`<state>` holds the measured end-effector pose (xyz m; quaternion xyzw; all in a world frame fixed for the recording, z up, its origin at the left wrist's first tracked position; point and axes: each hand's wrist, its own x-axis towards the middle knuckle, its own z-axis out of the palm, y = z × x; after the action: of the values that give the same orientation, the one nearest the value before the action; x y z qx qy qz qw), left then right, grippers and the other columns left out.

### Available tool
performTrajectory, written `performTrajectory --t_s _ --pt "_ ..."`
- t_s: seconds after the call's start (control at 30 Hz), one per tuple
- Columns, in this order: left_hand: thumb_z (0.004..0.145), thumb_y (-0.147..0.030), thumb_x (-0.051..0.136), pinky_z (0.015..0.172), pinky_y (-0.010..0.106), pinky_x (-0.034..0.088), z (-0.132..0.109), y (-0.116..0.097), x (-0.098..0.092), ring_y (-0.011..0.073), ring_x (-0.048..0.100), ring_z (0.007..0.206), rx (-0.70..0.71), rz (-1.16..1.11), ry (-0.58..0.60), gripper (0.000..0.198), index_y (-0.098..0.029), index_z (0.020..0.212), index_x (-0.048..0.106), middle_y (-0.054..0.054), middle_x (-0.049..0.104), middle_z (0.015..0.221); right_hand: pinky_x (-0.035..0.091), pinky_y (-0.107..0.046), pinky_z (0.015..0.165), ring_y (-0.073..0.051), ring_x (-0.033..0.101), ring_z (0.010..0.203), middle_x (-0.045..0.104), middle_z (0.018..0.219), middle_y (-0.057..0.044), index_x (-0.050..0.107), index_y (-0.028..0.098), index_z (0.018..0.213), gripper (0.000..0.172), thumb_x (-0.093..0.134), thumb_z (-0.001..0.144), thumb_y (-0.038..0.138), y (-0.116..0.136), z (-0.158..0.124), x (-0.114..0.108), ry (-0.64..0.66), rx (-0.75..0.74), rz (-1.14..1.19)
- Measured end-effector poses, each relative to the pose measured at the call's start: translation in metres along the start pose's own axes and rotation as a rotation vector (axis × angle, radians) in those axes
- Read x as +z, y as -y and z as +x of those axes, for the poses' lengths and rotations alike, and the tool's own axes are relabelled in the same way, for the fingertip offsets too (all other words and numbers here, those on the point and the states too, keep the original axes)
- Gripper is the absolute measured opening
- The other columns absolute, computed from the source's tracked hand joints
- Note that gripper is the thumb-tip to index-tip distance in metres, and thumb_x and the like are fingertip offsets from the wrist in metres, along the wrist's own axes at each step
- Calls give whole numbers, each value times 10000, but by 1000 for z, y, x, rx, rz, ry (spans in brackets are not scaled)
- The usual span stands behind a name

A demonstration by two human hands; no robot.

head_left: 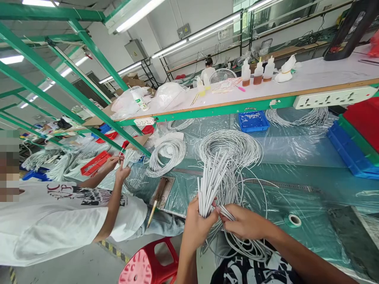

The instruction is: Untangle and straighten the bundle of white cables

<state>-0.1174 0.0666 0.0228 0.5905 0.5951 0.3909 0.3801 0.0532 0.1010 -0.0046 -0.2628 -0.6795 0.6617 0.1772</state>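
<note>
My left hand (196, 225) is closed around a bunch of white cable ends (211, 182) that stand up in a fan above the fist. My right hand (244, 223) is pinched on one or two cables at the base of the bunch, right beside the left hand. The cables trail down in loops (242, 246) over the table edge toward my lap. Behind the bunch a large coil of white cable (233, 146) lies on the green, plastic-covered table (296, 173).
A co-worker on the left holds a smaller cable bunch (128, 157) in both hands. On the table lie another coil (166, 154), a steel ruler (275, 184), a tape roll (294, 220), a blue tray (253, 120) and blue and red bins (355, 150). A red stool (148, 262) stands below.
</note>
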Motion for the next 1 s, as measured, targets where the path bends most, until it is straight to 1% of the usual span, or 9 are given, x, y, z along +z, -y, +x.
performTrajectory --t_s 0.17,0.33,0.47,0.6,0.67,0.73,0.83,0.9,1.0 --pt "781 -290 665 791 304 453 1 -1 1 222 617 860 -20 -27 8 125 -167 796 657 57 679 912 237 -234 516 -82 323 505 343 525 75 334 208 646 179 450 765 141 1 0 -1 6 38 26" --pt "837 -393 659 829 317 470 -5 1 10 246 638 930 -34 -39 -63 272 -167 982 699 68 711 962 254 -228 510 -82 334 483 353 518 86 366 210 696 129 457 788 207 -2 1 1 -54 76 123" --pt "861 -413 645 792 322 465 -12 1 21 247 621 866 -21 5 -118 284 -154 952 717 75 699 923 255 -226 469 -86 320 448 344 494 92 407 214 736 85 464 786 252 -7 2 7 -101 112 236" --pt "877 -400 637 829 321 459 -17 2 24 245 619 903 -7 -11 -126 266 -165 971 721 69 697 954 227 -219 430 -82 262 432 302 480 97 389 224 721 148 501 784 297 -7 4 12 -102 152 349" --pt "876 -404 635 834 324 461 -18 3 23 247 619 898 -7 -21 -117 270 -163 955 725 72 695 945 213 -219 421 -75 235 424 274 482 99 370 225 699 192 514 784 319 -6 5 13 -109 134 386" --pt "863 -417 645 827 335 467 -18 4 22 254 618 874 -23 -25 -113 285 -151 919 732 82 694 920 206 -219 417 -72 246 428 286 496 93 366 222 688 230 533 789 344 -6 4 10 -135 109 384" --pt "842 -442 667 832 358 481 -17 7 21 282 624 907 -54 -57 -179 332 -141 966 735 105 700 936 180 -209 405 -65 226 429 300 518 101 369 224 727 311 590 823 421 -9 1 3 -194 89 428" --pt "840 -455 667 828 364 492 -17 9 21 293 632 928 -82 -92 -223 360 -144 1011 726 109 706 939 140 -199 393 -56 171 424 264 528 117 364 230 763 381 612 844 506 -12 0 -3 -275 43 532" --pt "828 -467 674 788 353 499 -18 10 25 281 640 857 -117 -110 -223 349 -139 941 718 95 701 854 108 -188 386 -47 145 420 236 543 125 414 221 819 410 618 856 575 -13 3 -8 -409 -76 625"
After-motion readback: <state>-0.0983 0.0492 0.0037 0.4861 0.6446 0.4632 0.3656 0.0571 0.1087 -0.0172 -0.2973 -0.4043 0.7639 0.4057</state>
